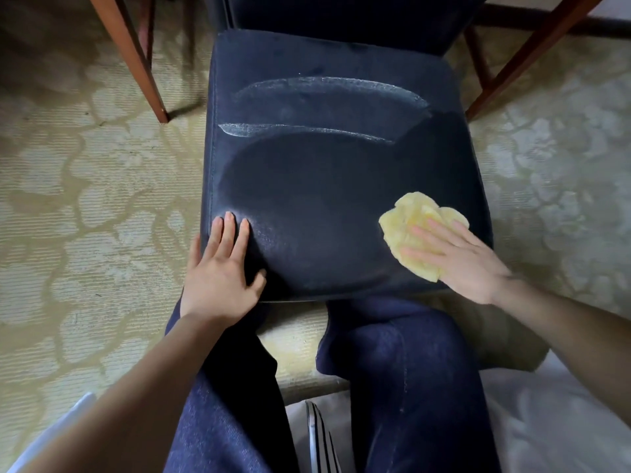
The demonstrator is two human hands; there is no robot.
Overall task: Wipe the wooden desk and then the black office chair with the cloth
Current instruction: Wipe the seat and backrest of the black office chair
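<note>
The black chair seat (324, 186) fills the middle of the view, with pale curved wipe streaks across its far half. A crumpled yellow cloth (413, 220) lies on the seat's near right corner. My right hand (461, 257) presses flat on the cloth with straight fingers. At the seat's near left corner my left hand (222, 264) rests with fingers straight and the thumb along the front edge. The chair's backrest (341, 15) shows at the top. The desk's top is out of view.
Two slanted wooden desk legs stand on either side of the chair, one at the left (143, 63) and one at the right (526, 52). Patterned beige carpet (85, 199) covers the floor. My knees in dark jeans (392, 353) are right in front of the seat.
</note>
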